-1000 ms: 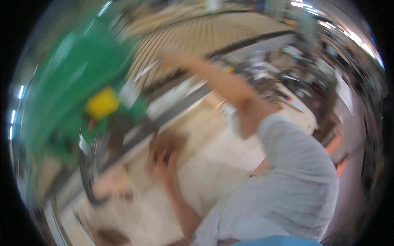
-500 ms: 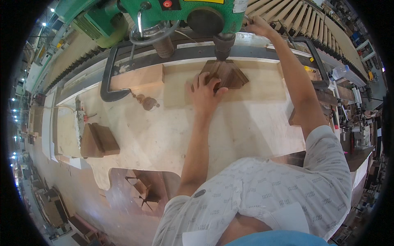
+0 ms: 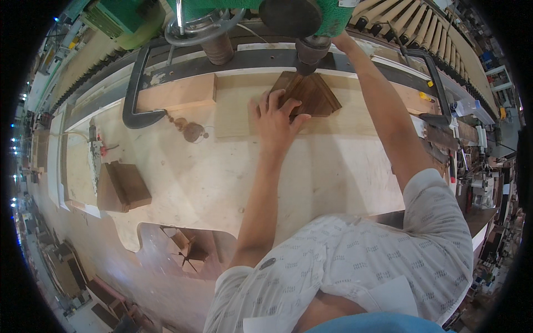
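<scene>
Though two hands (image 3: 276, 119), one touched block (image 3: 315, 99)

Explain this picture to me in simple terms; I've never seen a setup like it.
You're looking down from a fisheye camera on the person's head, so straight edges bend. The green machine looks like a drill press; its dark chuck points down near the far edge of a dark-brown wooden block. The left hand rests on that block, fingers spread. The right hand reaches up to the machine, partly hidden, so its grip isn't clear. The block lies on a pale board on the wooden worktop; another brown wooden piece sits to the left.
</scene>
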Motion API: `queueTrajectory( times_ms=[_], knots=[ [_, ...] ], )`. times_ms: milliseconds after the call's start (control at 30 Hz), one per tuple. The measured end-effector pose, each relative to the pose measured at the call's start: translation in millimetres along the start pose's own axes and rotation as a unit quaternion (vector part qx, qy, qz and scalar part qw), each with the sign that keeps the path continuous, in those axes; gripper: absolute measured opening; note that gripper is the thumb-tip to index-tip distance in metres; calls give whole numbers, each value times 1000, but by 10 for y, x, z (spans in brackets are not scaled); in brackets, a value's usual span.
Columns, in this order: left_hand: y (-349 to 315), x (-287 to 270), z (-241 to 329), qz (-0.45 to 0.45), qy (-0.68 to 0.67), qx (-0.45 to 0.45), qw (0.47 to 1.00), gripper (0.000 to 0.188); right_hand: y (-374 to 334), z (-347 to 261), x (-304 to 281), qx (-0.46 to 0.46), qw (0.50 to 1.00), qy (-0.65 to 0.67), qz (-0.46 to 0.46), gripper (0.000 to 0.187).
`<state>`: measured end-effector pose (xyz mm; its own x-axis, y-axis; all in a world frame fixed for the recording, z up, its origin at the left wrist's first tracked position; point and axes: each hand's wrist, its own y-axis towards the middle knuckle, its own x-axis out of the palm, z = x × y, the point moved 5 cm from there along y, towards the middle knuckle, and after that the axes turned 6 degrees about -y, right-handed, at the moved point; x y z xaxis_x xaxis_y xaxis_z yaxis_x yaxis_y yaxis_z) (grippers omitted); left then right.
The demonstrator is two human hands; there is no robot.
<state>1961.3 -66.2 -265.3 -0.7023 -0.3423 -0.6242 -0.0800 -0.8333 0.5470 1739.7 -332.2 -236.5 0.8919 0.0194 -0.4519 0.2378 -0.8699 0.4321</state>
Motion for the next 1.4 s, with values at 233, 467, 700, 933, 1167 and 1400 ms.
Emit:
queueTrajectory(
  times_ms=[233,467,700,933,1167,1400],
  knots=[
    [3,-36,36,-17,-8,-8,1000,40,5,-151,253,-70,996,12,47,23],
    [1,-33,43,-6,12,-1,1000,40,11,-196,162,-92,994,-5,59,25],
    [-5,24,29,1,49,12,999,41,-232,-452,-921,87,920,-375,78,31],
    [-226,253,-277,4,124,-4,992,43,428,-1230,-1789,-16,909,-395,131,57],
    [-384,85,311,-56,23,-124,990,50,1422,-837,-2640,-128,778,-598,143,57],
    [-617,-153,666,-102,-21,-204,973,62,1460,-1440,-2074,-19,726,-687,-10,61]
  ],
)
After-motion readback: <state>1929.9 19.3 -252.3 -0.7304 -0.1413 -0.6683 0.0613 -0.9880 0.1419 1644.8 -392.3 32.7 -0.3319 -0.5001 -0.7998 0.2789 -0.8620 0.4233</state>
